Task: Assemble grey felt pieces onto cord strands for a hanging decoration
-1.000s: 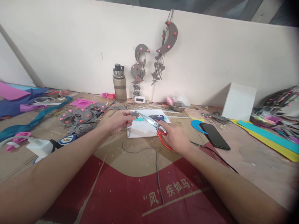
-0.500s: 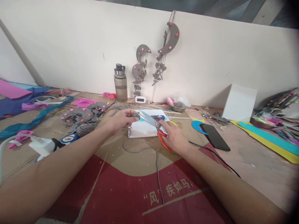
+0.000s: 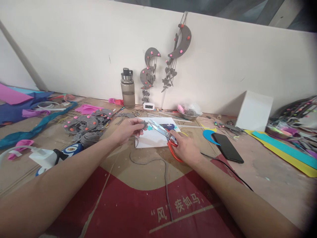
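Note:
My left hand (image 3: 126, 131) pinches a small grey felt cutout (image 3: 145, 124) between thumb and fingers; its outline looks lobed, like a flower or star. In my right hand (image 3: 187, 146) is a pair of scissors (image 3: 158, 128) with orange-red handles. Their blades point left, slightly parted, with the tips close beside the cutout. Beneath both hands lies a white sheet (image 3: 148, 142), with a small cyan cutout (image 3: 150, 127) and a dark blue piece (image 3: 169, 126) on it. A grey cord (image 3: 165, 172) trails across the cardboard towards me.
Grey felt crescents with pompoms and yarn (image 3: 84, 127) lie left, near a white charger plug (image 3: 43, 155). Behind stand a water bottle (image 3: 127, 92) and a small clock (image 3: 149, 106). At right are a blue crescent (image 3: 210, 136), a phone (image 3: 228, 148) and coloured strips (image 3: 284, 148).
The scissor tips have drawn slightly apart from the grey felt cutout, which now shows more fully in my left hand. Both hands otherwise stay about where they were.

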A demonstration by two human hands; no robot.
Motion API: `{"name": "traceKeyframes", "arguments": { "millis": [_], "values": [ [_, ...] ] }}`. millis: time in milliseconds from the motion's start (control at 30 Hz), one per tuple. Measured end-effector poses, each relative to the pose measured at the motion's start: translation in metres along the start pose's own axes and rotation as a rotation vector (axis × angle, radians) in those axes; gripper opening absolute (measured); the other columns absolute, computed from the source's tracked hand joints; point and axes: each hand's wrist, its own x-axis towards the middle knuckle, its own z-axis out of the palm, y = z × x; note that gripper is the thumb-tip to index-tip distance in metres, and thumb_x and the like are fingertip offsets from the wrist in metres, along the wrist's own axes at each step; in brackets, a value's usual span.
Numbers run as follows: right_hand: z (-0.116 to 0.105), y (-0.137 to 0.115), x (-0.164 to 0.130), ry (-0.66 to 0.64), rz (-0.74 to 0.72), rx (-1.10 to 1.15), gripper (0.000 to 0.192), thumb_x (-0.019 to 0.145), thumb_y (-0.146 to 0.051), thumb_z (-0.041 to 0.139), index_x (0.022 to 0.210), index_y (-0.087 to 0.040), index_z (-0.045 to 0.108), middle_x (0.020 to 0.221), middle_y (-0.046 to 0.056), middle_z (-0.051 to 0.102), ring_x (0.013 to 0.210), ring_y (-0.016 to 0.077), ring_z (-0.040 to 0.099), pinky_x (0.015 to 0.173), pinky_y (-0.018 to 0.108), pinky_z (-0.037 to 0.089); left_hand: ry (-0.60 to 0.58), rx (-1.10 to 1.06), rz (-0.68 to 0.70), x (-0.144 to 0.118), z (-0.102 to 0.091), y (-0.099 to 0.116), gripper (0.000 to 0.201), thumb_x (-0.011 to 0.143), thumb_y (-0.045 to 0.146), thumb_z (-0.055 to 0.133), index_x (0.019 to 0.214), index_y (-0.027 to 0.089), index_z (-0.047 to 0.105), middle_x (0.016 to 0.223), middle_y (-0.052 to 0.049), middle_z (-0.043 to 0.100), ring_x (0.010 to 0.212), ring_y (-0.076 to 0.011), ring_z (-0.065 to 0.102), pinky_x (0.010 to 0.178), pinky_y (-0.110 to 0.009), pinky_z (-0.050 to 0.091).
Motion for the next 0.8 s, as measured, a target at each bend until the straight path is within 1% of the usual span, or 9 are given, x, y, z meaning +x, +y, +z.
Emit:
{"name": "traceKeyframes", "arguments": {
  "millis": [100, 233, 300, 367, 433, 500, 567, 633, 800],
  "values": [
    [0.002, 0.002, 0.0, 0.013, 0.024, 0.088, 0.041, 0.087, -0.036, 0.047, 0.126, -0.026, 0.051, 0.101, 0.006, 0.069, 0.08, 0.0215, 0.063, 0.065, 0.028, 0.04, -0.006, 0.023, -0.016, -0.001, 0.001, 0.001, 0.025, 0.073, 0.036, 0.069, 0.081, 0.014, 0.06, 0.063, -0.001, 0.061, 0.048, -0.0079, 0.049, 0.047, -0.021, 0.035],
    [0.004, 0.002, 0.0, 0.013, 0.061, 0.215, 0.041, 0.085, -0.036, 0.048, 0.124, -0.024, 0.053, 0.09, 0.007, 0.069, 0.075, 0.0206, 0.062, 0.066, 0.028, 0.042, -0.004, 0.037, 0.004, -0.001, 0.004, -0.001, 0.027, 0.075, 0.039, 0.068, 0.087, 0.016, 0.059, 0.064, 0.0, 0.062, 0.045, -0.0076, 0.049, 0.044, -0.021, 0.034],
    [0.003, 0.001, 0.0, 0.023, 0.063, 0.266, 0.041, 0.084, -0.035, 0.049, 0.122, -0.022, 0.054, 0.086, 0.007, 0.069, 0.076, 0.0209, 0.061, 0.068, 0.028, 0.042, 0.02, -0.016, 0.026, -0.002, 0.006, -0.002, 0.028, 0.074, 0.035, 0.069, 0.091, 0.015, 0.061, 0.067, -0.001, 0.063, 0.05, -0.0082, 0.053, 0.049, -0.022, 0.04],
    [0.002, 0.0, 0.0, 0.036, 0.063, 0.3, 0.039, 0.083, -0.034, 0.049, 0.12, -0.022, 0.055, 0.084, 0.006, 0.068, 0.076, 0.0209, 0.061, 0.069, 0.028, 0.042, 0.04, -0.101, 0.031, -0.003, 0.009, -0.001, 0.03, 0.07, 0.028, 0.072, 0.095, 0.013, 0.063, 0.075, -0.003, 0.065, 0.06, -0.0097, 0.059, 0.06, -0.023, 0.046],
    [0.0, -0.002, 0.001, 0.044, 0.058, 0.337, 0.037, 0.084, -0.033, 0.049, 0.118, -0.022, 0.056, 0.082, 0.006, 0.068, 0.074, 0.0198, 0.06, 0.067, 0.028, 0.042, 0.038, -0.182, 0.027, -0.005, 0.012, 0.0, 0.035, 0.067, 0.022, 0.074, 0.099, 0.012, 0.063, 0.086, -0.006, 0.067, 0.072, -0.012, 0.063, 0.071, -0.026, 0.048],
    [0.0, -0.004, 0.001, 0.047, 0.051, 0.378, 0.036, 0.084, -0.032, 0.048, 0.118, -0.022, 0.056, 0.08, 0.004, 0.067, 0.07, 0.0182, 0.059, 0.066, 0.027, 0.041, 0.031, -0.214, 0.026, -0.006, 0.015, 0.001, 0.038, 0.067, 0.022, 0.073, 0.103, 0.011, 0.064, 0.094, -0.008, 0.067, 0.078, -0.0133, 0.064, 0.076, -0.028, 0.047],
    [-0.001, -0.004, 0.001, 0.052, 0.044, 0.408, 0.034, 0.084, -0.031, 0.048, 0.116, -0.022, 0.055, 0.075, 0.002, 0.065, 0.066, 0.0168, 0.057, 0.064, 0.026, 0.04, 0.04, -0.179, 0.035, -0.006, 0.016, 0.001, 0.039, 0.069, 0.025, 0.073, 0.105, 0.012, 0.064, 0.095, -0.007, 0.067, 0.077, -0.0128, 0.063, 0.075, -0.028, 0.047],
    [-0.001, -0.005, 0.002, 0.066, 0.03, 0.422, 0.032, 0.084, -0.031, 0.049, 0.114, -0.021, 0.055, 0.073, 0.002, 0.064, 0.064, 0.0161, 0.056, 0.063, 0.026, 0.04, 0.069, -0.108, 0.058, -0.005, 0.015, 0.0, 0.039, 0.07, 0.028, 0.073, 0.105, 0.014, 0.064, 0.09, -0.006, 0.067, 0.074, -0.0125, 0.062, 0.072, -0.027, 0.046],
    [-0.005, -0.005, 0.001, 0.108, 0.0, 0.394, 0.036, 0.085, -0.033, 0.049, 0.118, -0.02, 0.053, 0.086, 0.005, 0.066, 0.074, 0.018, 0.059, 0.07, 0.028, 0.043, 0.097, 0.013, 0.147, -0.001, 0.01, 0.0, 0.045, 0.069, 0.03, 0.074, 0.11, 0.016, 0.062, 0.083, -0.004, 0.068, 0.078, -0.0146, 0.063, 0.072, -0.027, 0.047]
  ]
}}
